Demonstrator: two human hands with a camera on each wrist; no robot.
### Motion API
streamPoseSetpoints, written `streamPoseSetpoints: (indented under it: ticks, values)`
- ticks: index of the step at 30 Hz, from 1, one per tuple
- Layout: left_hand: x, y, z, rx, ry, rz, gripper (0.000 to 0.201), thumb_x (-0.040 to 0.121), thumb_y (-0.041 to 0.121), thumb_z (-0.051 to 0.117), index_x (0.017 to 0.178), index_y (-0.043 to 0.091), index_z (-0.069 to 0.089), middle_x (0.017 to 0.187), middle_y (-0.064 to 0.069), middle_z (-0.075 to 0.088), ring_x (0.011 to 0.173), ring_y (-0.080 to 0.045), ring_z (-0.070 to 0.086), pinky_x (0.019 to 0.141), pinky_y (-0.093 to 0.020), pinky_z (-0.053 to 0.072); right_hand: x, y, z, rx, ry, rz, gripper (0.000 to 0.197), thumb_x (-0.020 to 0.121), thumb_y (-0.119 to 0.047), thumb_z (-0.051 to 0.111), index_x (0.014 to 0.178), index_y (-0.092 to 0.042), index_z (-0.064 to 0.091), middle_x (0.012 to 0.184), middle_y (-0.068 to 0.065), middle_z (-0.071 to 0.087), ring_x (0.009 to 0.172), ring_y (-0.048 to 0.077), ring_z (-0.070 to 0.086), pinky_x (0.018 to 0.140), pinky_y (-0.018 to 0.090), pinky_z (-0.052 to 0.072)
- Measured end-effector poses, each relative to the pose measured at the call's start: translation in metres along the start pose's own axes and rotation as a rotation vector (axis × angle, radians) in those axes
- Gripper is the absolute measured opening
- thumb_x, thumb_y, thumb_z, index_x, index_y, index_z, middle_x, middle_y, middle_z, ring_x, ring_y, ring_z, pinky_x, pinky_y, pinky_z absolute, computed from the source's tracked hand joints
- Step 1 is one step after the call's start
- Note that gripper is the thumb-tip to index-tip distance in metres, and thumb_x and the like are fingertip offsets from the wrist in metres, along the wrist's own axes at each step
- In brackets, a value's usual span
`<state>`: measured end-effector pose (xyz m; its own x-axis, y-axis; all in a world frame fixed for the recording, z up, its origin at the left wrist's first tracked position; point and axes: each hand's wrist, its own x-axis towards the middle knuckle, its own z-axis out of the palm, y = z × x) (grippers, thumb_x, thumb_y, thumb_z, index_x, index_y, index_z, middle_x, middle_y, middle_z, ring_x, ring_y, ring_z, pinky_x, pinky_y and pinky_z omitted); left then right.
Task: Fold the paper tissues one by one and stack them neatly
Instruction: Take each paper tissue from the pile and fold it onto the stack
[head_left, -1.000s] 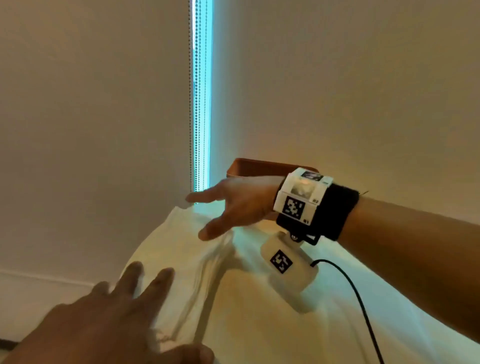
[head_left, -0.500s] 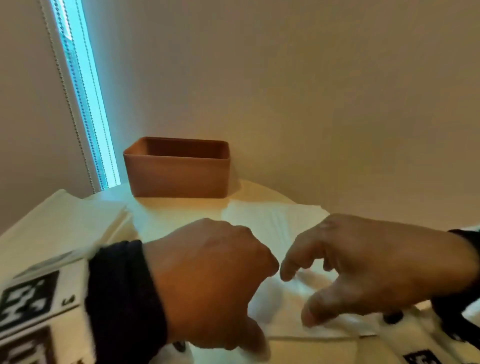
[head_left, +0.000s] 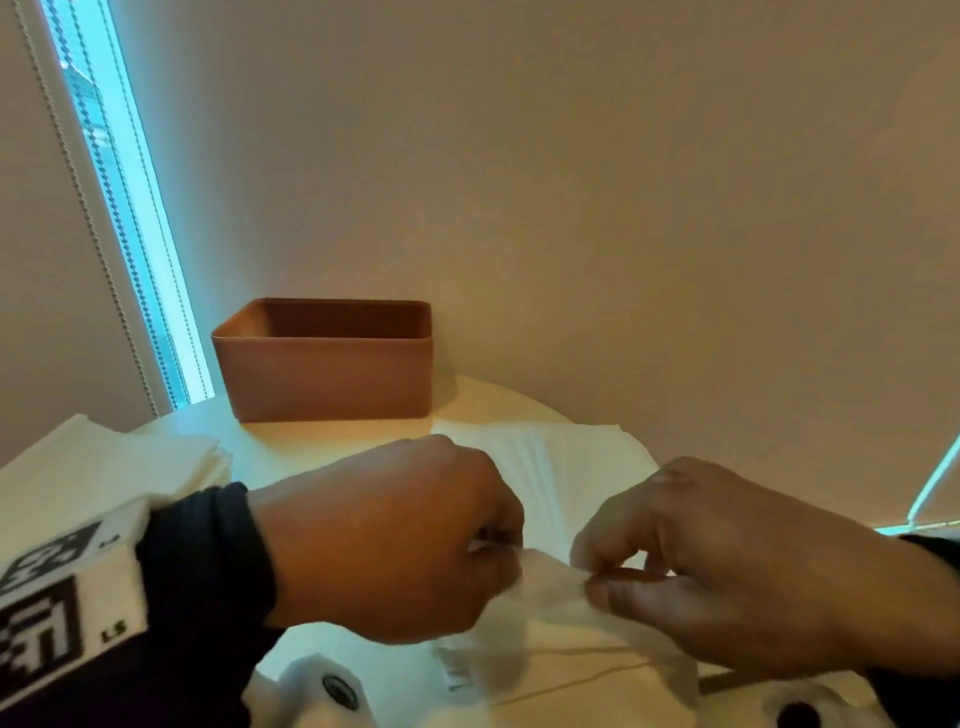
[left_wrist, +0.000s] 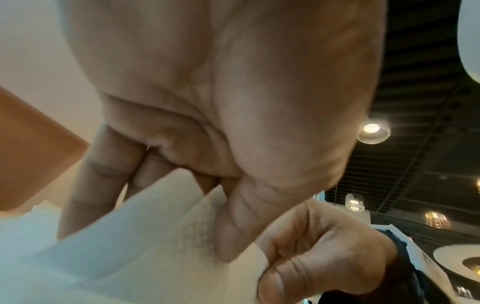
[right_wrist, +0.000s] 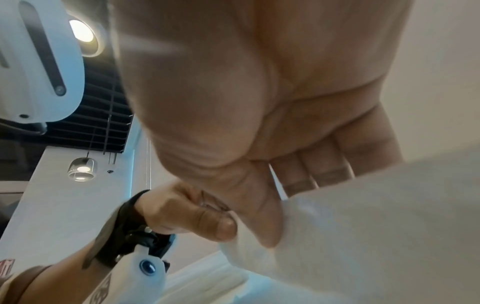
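A white paper tissue (head_left: 550, 608) is lifted a little above the round table, held between both hands. My left hand (head_left: 493, 545) pinches its left corner with thumb and curled fingers. My right hand (head_left: 597, 577) pinches the corner just to the right. In the left wrist view the tissue (left_wrist: 161, 236) hangs under the left thumb, with the right hand (left_wrist: 275, 265) close beside it. The right wrist view shows the tissue (right_wrist: 363, 226) draped below the right fingers. A stack of flat tissues (head_left: 561, 457) lies behind the hands. Another white pile (head_left: 104, 467) lies at the left.
A brown rectangular box (head_left: 327, 364) with an open top stands at the back of the white table (head_left: 483, 400), against the wall. A window strip with a bead cord (head_left: 119, 218) runs down the left. The table edge curves away at the right.
The view swung right from the left pile to the box and the right-hand stack. Both hands came together and took hold of one tissue, lifting its edge.
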<state>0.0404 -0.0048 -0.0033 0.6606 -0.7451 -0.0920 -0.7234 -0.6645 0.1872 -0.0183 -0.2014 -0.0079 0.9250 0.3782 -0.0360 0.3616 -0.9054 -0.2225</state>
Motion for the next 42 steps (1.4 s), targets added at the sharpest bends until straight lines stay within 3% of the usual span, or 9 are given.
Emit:
streamPoseSetpoints:
  ticks: [5,9,14,18,24,27,31,36,42]
  values:
    - [0.001,-0.009,-0.007,-0.209,0.052,-0.099,0.021,0.074,0.047,0.077,0.085,0.031,0.069,0.090,0.018,0.070,0.083,-0.001,0.066,0.080,-0.022,0.058,0.015,-0.002,-0.011,0.183,-0.027,0.073,0.024,0.072,-0.039,0.084,0.077,-0.019,0.073,0.076,-0.007,0.073,0.066,0.006,0.065,0.060,0.020,0.050]
    - [-0.004,-0.016,-0.017,-0.413,0.041,-0.106,0.024,0.061,0.046,0.083,0.070,0.029,0.067,0.088,0.012,0.074,0.082,-0.009,0.069,0.077,-0.029,0.060,0.022,-0.002,-0.024,0.385,-0.073,0.071,0.037,0.060,-0.041,0.090,0.065,-0.012,0.067,0.054,-0.004,0.058,0.053,0.010,0.049,0.051,0.025,0.036]
    - [-0.009,-0.027,-0.025,-0.601,0.128,-0.091,0.043,0.046,0.052,0.078,0.072,0.020,0.068,0.088,-0.001,0.075,0.089,-0.025,0.070,0.085,-0.049,0.057,0.031,0.002,-0.040,0.649,-0.074,0.006,0.022,0.068,-0.036,0.081,0.069,-0.015,0.076,0.062,0.000,0.066,0.054,0.010,0.057,0.053,0.023,0.044]
    - [-0.013,-0.035,-0.029,-0.809,0.237,-0.027,0.039,0.049,0.054,0.083,0.068,0.024,0.067,0.083,-0.005,0.071,0.086,-0.029,0.066,0.081,-0.044,0.054,0.040,0.003,-0.055,0.578,-0.058,-0.028,0.012,0.081,-0.024,0.076,0.080,-0.012,0.077,0.075,0.007,0.074,0.064,0.016,0.066,0.061,0.028,0.052]
    - [-0.019,-0.042,-0.035,-0.973,0.367,-0.054,0.049,0.065,0.040,0.083,0.108,0.021,0.070,0.105,0.001,0.075,0.101,-0.018,0.070,0.096,-0.043,0.052,0.056,-0.004,-0.085,0.475,0.282,-0.140,0.012,0.088,-0.023,0.067,0.078,-0.018,0.070,0.070,0.009,0.072,0.056,0.018,0.064,0.053,0.027,0.050]
    - [-0.025,-0.051,-0.038,-0.990,0.451,-0.130,0.051,0.058,0.036,0.085,0.105,0.022,0.074,0.105,0.009,0.074,0.102,-0.016,0.069,0.094,-0.044,0.053,0.063,-0.004,-0.099,0.541,0.425,-0.161,0.016,0.082,-0.032,0.068,0.076,-0.018,0.068,0.063,0.008,0.066,0.052,0.018,0.058,0.049,0.028,0.046]
    - [-0.040,-0.060,-0.042,-1.118,0.529,-0.169,0.038,0.061,0.027,0.089,0.096,0.017,0.079,0.102,0.005,0.075,0.093,-0.023,0.073,0.087,-0.042,0.058,0.075,-0.004,-0.111,0.764,0.501,-0.226,0.028,0.073,-0.040,0.080,0.080,-0.016,0.069,0.076,0.033,0.059,0.063,0.030,0.056,0.060,0.040,0.048]
    - [-0.060,-0.073,-0.039,-1.358,0.653,-0.229,0.053,0.059,0.005,0.084,0.109,0.006,0.068,0.100,-0.015,0.075,0.087,-0.030,0.074,0.081,-0.046,0.059,0.094,-0.019,-0.113,1.071,0.561,-0.217,0.024,0.071,-0.019,0.068,0.093,-0.013,0.062,0.075,0.012,0.073,0.053,0.021,0.066,0.047,0.030,0.056]
    - [-0.082,-0.081,-0.036,-1.702,0.710,-0.214,0.055,0.075,0.026,0.076,0.126,0.010,0.061,0.111,-0.017,0.072,0.085,-0.030,0.070,0.084,-0.046,0.058,0.125,-0.041,-0.093,1.338,0.562,-0.185,0.046,0.089,-0.003,0.061,0.129,-0.025,0.055,0.093,0.007,0.077,0.075,0.022,0.074,0.057,0.031,0.060]
